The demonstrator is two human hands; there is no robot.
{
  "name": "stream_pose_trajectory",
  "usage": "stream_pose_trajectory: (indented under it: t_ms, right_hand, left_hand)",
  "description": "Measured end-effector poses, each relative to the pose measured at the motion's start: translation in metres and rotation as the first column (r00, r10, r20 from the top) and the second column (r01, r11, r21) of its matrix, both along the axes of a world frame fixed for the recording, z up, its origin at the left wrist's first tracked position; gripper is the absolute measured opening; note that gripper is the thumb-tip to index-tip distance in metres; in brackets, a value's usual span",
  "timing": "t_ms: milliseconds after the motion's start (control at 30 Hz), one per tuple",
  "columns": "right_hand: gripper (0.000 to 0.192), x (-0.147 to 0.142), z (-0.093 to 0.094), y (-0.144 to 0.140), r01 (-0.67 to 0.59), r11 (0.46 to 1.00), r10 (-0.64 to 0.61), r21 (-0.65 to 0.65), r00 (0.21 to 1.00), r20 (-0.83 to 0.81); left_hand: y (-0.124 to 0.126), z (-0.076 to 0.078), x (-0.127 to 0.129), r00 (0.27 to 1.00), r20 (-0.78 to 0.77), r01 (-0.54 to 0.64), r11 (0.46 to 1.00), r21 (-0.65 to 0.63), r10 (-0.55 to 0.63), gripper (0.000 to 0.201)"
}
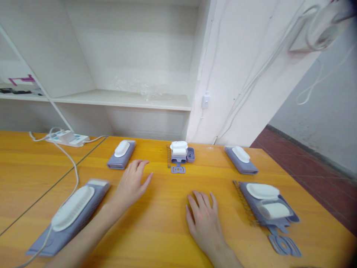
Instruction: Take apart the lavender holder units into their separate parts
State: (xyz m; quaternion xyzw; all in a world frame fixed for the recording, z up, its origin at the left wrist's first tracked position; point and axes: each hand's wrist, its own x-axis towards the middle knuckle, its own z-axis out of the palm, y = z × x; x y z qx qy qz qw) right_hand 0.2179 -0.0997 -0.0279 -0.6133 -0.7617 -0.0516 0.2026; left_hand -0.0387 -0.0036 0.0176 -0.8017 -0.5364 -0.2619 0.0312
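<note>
My left hand [131, 184] lies flat on the orange wooden table [167, 223], palm down with fingers spread, holding nothing. My right hand [203, 219] rests flat in the same way near the table's middle. Straight ahead of both hands stands a small set of grey-blue and white plastic parts [180, 154] with a metal spring beside it. A grey-blue base with a white oval cap [122, 153] lies just beyond my left hand. A larger base with a white cap [73, 214] sits beside my left forearm.
At the right, a loose set of grey-blue parts, white caps and a spring [267, 208] lies near the table edge, and another assembled base [241, 159] sits behind it. A white power strip [67, 138] with a trailing cord is at the back left. White shelving stands behind the table.
</note>
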Motion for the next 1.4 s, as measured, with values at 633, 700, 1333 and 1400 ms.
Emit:
stream_pose_trajectory:
  t_ms: [633,700,1333,1400]
  right_hand:
    - [0.026,-0.001,0.0,-0.004,-0.011,1.0,0.011,0.021,1.0,0.014]
    - [0.026,-0.001,0.0,-0.004,-0.014,1.0,0.014,0.017,1.0,0.02]
    - [0.027,-0.001,0.0,-0.003,-0.021,1.0,0.021,-0.005,1.0,-0.002]
    - [0.025,-0.002,0.002,-0.003,-0.03,0.999,0.029,-0.016,0.998,-0.051]
  left_hand:
    - [-0.058,-0.004,-0.06,0.602,-0.616,-0.514,0.837,0.189,0.508,0.049]
    - [-0.057,-0.003,-0.061,0.592,-0.627,-0.53,0.831,0.171,0.507,0.048]
    - [-0.106,-0.027,0.013,0.97,-0.238,0.097,0.982,0.159,-0.057,0.03]
    - [-0.114,-0.019,0.021,0.964,-0.188,0.216,0.968,0.13,-0.19,0.036]
